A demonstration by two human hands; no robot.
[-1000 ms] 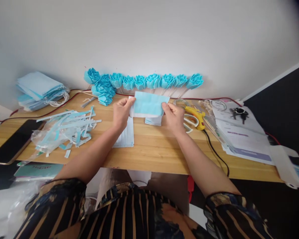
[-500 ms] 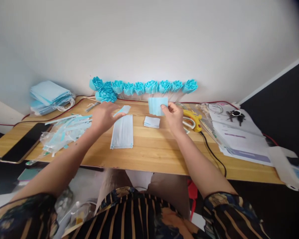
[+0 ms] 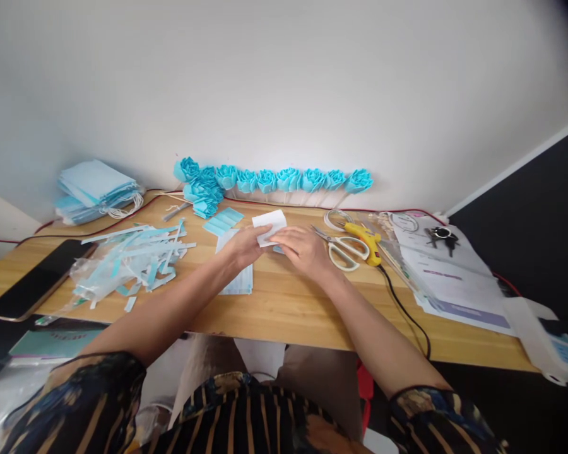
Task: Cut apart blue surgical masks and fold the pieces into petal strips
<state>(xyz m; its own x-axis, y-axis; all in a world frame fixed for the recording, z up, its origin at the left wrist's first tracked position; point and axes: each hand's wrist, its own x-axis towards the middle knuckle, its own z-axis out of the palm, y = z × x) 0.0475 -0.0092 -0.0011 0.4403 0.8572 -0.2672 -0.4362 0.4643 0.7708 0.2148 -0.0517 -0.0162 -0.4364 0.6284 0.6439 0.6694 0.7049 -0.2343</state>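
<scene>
A small white piece of mask fabric [image 3: 271, 224] is gripped between my two hands near the table's middle. My left hand [image 3: 247, 244] pinches its left side. The fingers of my right hand [image 3: 300, 247] are pressed together on its lower right edge. A blue pleated piece [image 3: 223, 221] lies flat behind my left hand. Partly hidden under my left forearm is a stack of light blue masks [image 3: 239, 284]. A bit of light blue material [image 3: 278, 250] shows below my right fingers.
Blue fabric flowers [image 3: 288, 180] line the wall. Cut strips [image 3: 137, 255], a phone [image 3: 40, 277] and stacked masks [image 3: 97, 186] are left; scissors [image 3: 345, 251], a yellow glue gun [image 3: 366, 238], papers [image 3: 447, 271] and keys [image 3: 445, 236] are right.
My hands have come together over the table's middle. The blue pleated piece from my right hand now lies behind my left hand, and a white piece is held between both hands.
</scene>
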